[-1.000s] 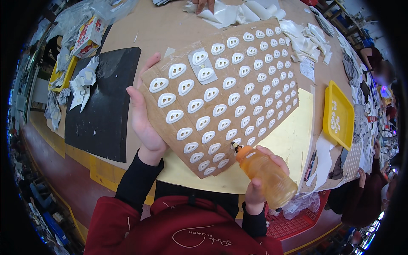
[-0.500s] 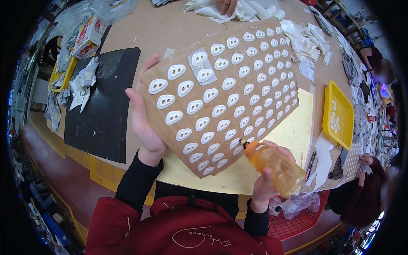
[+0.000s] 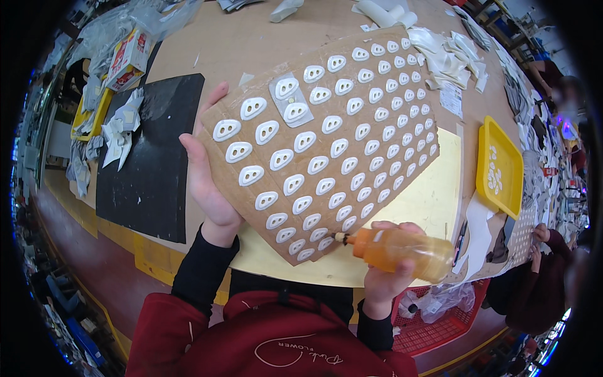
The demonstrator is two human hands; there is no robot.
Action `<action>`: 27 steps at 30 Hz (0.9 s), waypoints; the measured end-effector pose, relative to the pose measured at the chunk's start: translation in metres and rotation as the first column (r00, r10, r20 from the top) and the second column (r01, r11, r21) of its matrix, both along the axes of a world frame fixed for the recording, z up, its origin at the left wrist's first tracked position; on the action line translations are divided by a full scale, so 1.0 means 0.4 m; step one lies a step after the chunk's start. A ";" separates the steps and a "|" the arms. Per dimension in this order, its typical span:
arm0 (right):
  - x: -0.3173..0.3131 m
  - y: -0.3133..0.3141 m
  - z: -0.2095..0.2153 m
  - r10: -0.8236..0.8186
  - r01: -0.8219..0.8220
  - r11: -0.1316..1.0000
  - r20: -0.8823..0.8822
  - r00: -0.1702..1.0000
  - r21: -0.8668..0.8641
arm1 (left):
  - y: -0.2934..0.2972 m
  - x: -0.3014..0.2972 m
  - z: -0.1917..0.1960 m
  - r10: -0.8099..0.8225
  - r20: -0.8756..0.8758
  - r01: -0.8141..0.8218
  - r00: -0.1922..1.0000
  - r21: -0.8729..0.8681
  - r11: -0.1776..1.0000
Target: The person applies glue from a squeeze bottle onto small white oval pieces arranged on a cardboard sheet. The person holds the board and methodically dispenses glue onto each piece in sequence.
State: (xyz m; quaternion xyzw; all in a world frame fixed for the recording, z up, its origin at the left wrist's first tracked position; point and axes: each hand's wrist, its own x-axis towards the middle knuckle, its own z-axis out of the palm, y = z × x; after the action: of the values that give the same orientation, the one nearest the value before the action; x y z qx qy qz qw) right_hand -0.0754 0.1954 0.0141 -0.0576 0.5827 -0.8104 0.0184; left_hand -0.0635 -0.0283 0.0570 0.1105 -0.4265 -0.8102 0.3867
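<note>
The step in hand looks like dabbing liquid onto the white pieces (image 3: pixel 339 147) that sit in rows on the cardboard sheet (image 3: pixel 323 142), itself held over the desk (image 3: pixel 207 38). The left hand (image 3: pixel 213 195) supports the sheet's left edge, thumb spread clear; its grip underneath is hidden, so I cannot tell whether it pinches. Beyond the sheet's lower right edge, the right hand (image 3: pixel 384 284) wraps the amber bottle (image 3: pixel 402 248), fingers and thumb on opposite sides. The bottle's long axis lies nearly level, nozzle (image 3: pixel 342 237) pointing left at the sheet's lowest pieces; contact is unclear. The sheet's own long axis climbs from lower left to upper right. The next move probably calls for a steady sheet and fine nozzle placement.
</note>
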 end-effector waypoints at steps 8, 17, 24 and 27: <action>-0.026 -0.023 0.026 0.007 -0.003 0.997 -0.058 0.998 0.072 | -0.002 0.003 0.000 0.003 0.002 -0.003 1.000 -0.010 1.000; -0.030 -0.037 0.019 -0.037 0.048 0.995 -0.115 0.993 0.089 | 0.000 0.002 0.001 -0.027 -0.011 0.027 1.000 0.012 1.000; -0.006 -0.042 0.019 0.020 0.020 0.984 -0.224 0.974 0.178 | 0.003 0.001 0.002 -0.044 -0.034 0.046 0.998 0.035 0.998; 0.010 -0.021 0.018 0.134 -0.116 0.988 -0.211 0.968 0.098 | 0.004 0.002 0.007 -0.048 -0.039 0.050 0.998 0.049 0.998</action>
State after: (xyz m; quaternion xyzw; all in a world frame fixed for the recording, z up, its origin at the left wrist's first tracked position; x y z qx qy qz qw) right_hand -0.0712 0.1868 0.0214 -0.1816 0.6102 -0.7711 0.0082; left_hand -0.0626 -0.0267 0.0597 0.0942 -0.4013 -0.8318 0.3718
